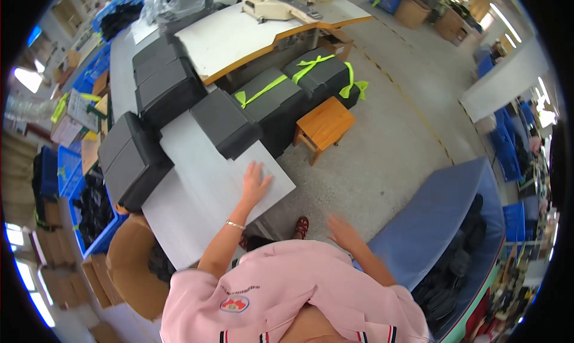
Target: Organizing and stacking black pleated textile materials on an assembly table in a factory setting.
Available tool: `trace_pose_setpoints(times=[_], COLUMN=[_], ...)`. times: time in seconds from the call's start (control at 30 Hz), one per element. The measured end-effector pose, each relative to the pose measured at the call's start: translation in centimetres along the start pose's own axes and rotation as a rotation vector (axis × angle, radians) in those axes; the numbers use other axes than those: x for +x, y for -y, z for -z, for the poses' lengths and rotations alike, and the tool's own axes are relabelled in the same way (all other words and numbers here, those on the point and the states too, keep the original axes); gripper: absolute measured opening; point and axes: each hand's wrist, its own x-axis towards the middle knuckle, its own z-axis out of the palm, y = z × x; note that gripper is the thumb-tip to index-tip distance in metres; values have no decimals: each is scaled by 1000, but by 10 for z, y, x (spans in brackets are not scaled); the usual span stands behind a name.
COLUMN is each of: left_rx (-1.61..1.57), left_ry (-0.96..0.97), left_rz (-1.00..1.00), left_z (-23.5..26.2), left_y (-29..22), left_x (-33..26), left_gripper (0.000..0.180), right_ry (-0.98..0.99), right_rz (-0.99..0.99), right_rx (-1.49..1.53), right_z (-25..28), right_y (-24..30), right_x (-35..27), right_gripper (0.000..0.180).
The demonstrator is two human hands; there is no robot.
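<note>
My left hand point(256, 184) lies on the grey-white tabletop point(203, 181) near its right corner, fingers spread, holding nothing. A thin bracelet circles that wrist. Out over the floor, away from the table, my right hand point(342, 230) is smeared by motion, so its fingers cannot be made out; I see nothing in it. Just beyond my left hand sits a dark block-shaped stack point(226, 123), perhaps of folded fabric. Another dark stack point(134, 157) leans at the table's left edge. Farther back, a dark bundle point(269, 101) is tied with a bright yellow-green strip.
A wooden stool point(324, 124) stands right of the table. Behind is a sewing table point(239, 41) carrying a machine point(281, 5). To my right is a large blue-sided bin point(430, 211) of dark pieces. At left stand a brown round-edged container point(134, 265) and a blue crate point(89, 247).
</note>
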Motion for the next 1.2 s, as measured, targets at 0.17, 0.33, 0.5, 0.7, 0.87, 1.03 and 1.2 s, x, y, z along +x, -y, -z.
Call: trace_pose_setpoints(times=[0.17,0.33,0.5,0.7,0.87,1.03,1.2], left_rx=[166,249,323,361,546,501,522], left_ry=[224,216,174,283,426,527,575], left_rz=[210,129,117,449,603,1066,598], left_z=[-51,-47,-53,-71,-80,-118,-170], left_y=[-44,-57,-77,-112,-118,-159,-140], left_x=[-32,-50,-48,-16,-11,67,119], left_gripper=[75,73,69,62,50,45,48], right_ry=[298,299,162,70,87,210,253], right_rz=[-361,-630,-620,-614,-611,-573,-598], right_rx=[90,252,273,289,163,198,296], right_z=[-17,-26,-10,40,63,101,130], right_y=[-47,-100,-177,-300,-394,-495,-573], right_x=[-101,-146,-132,-75,-55,-17,21], right_gripper=[61,58,54,51,46,50,51])
